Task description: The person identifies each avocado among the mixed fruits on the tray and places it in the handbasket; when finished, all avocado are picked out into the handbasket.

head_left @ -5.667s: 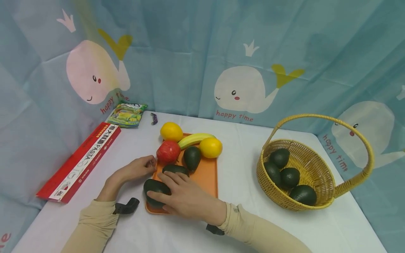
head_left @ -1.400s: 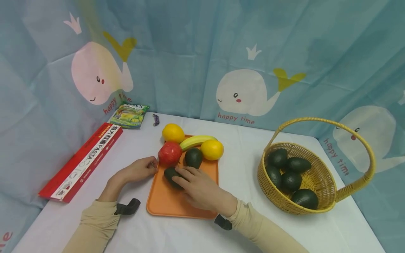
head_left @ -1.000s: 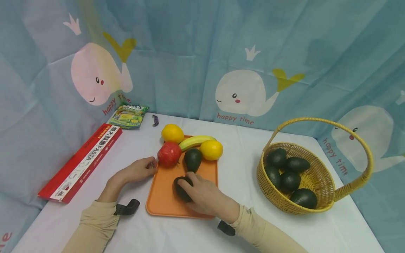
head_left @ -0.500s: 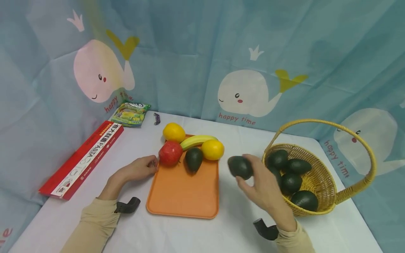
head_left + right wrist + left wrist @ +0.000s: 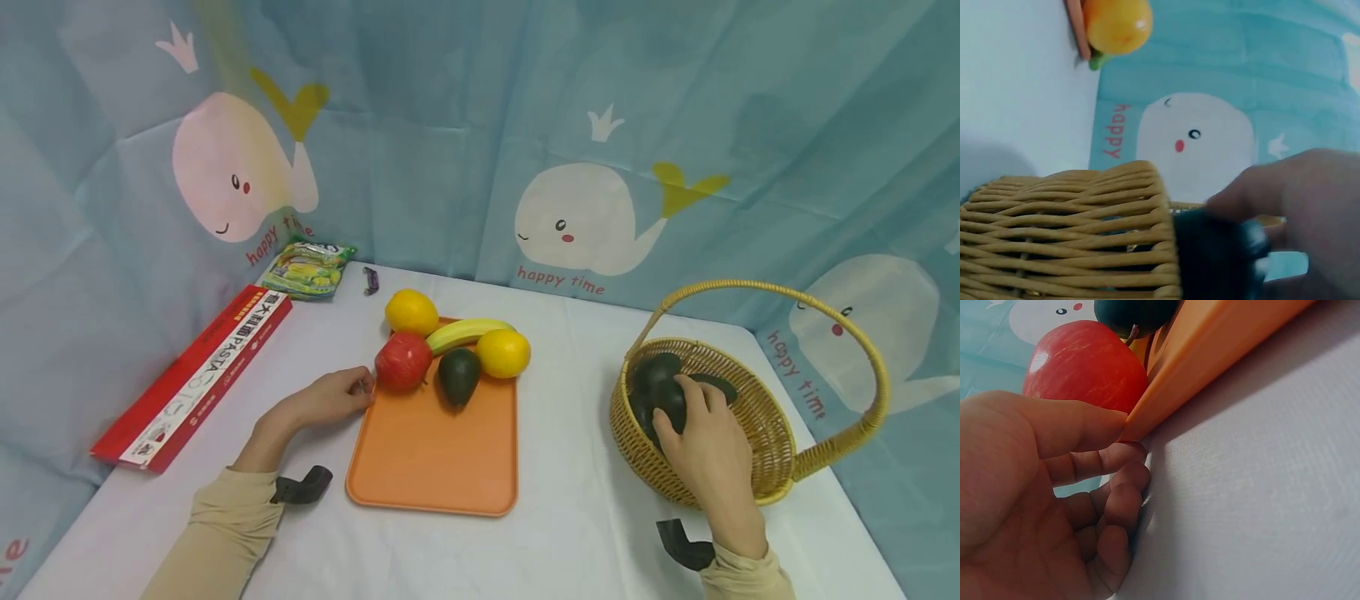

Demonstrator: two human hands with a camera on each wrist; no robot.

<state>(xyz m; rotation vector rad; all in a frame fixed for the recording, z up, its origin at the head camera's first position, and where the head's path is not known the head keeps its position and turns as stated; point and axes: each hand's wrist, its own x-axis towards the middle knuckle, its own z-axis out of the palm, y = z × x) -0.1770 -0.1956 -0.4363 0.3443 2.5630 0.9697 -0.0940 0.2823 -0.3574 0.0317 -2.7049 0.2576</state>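
Note:
My right hand [image 5: 712,446] is inside the wicker basket [image 5: 630,442], its thumb and fingers round a dark green avocado [image 5: 667,400]. More avocados lie under and beside it, partly covered by the hand. In the right wrist view the held avocado [image 5: 1210,256] is dark and blurred behind the basket's wall. My left hand [image 5: 330,400] pinches the left rim of the orange tray [image 5: 435,467], thumb on the rim and fingers curled below, as the left wrist view shows. Close to its fingertips sits a red apple [image 5: 1085,365]. A single avocado [image 5: 459,377] lies on the tray.
A banana [image 5: 468,332] and two yellow lemon-like fruits, one at the right [image 5: 503,353] and one at the left [image 5: 412,312], are at the tray's far end. A red pasta box [image 5: 198,375], a green packet [image 5: 307,271] and a small purple wrapper [image 5: 371,281] lie left. The basket's handle [image 5: 840,317] arches high.
Avocados have gone from the tray to the basket. My right hand has lifted the latest one off the tray and carried it right, into the basket. The left hand has stayed at the tray's rim.

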